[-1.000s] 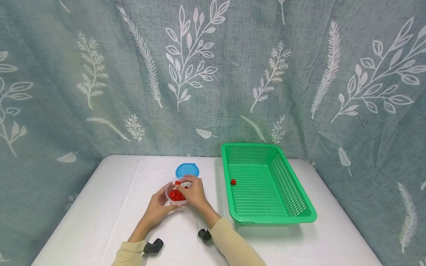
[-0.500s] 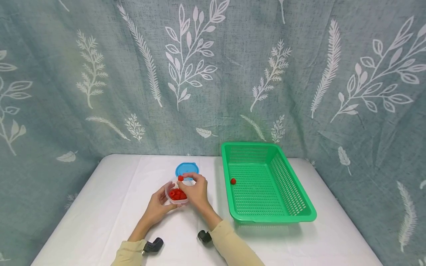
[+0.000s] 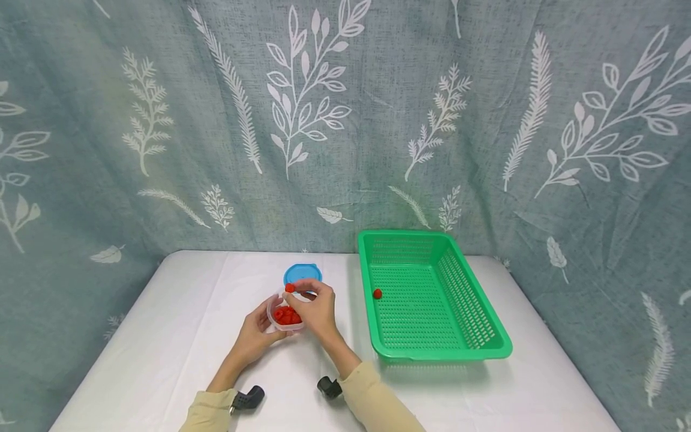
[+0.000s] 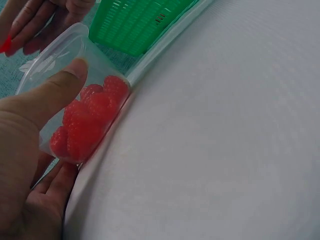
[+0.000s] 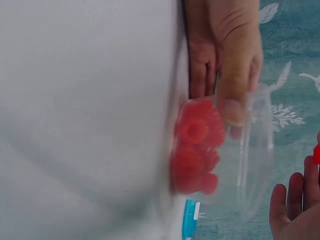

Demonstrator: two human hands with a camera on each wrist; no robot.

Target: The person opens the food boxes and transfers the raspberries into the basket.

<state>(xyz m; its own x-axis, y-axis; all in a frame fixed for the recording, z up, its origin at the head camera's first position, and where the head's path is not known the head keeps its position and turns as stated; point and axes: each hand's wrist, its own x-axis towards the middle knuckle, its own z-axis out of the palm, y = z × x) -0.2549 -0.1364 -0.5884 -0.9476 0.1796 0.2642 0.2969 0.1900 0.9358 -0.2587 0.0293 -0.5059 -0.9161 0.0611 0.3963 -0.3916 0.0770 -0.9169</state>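
My left hand (image 3: 255,337) holds a clear plastic tub (image 5: 231,170) on the white table, its thumb against the near side and fingers round the far side. Red raspberries (image 4: 92,117) fill the lower part of the tub. Just above the tub's far rim, my right hand (image 3: 320,309) pinches one raspberry (image 3: 290,288) between thumb and fingertips. The wrist views show only part of that hand, at their edges, with a bit of red at the fingertips.
A blue lid (image 3: 299,273) lies behind the tub, partly covered by the right hand. To the right stands a large green basket (image 3: 499,327) with one raspberry (image 3: 377,294) against its left side. A patterned curtain (image 3: 345,120) hangs behind the white table (image 3: 178,336).
From inside the tub, my right hand has come up with a raspberry in its fingertips, then shifted slightly left. The left hand keeps its hold on the tub.
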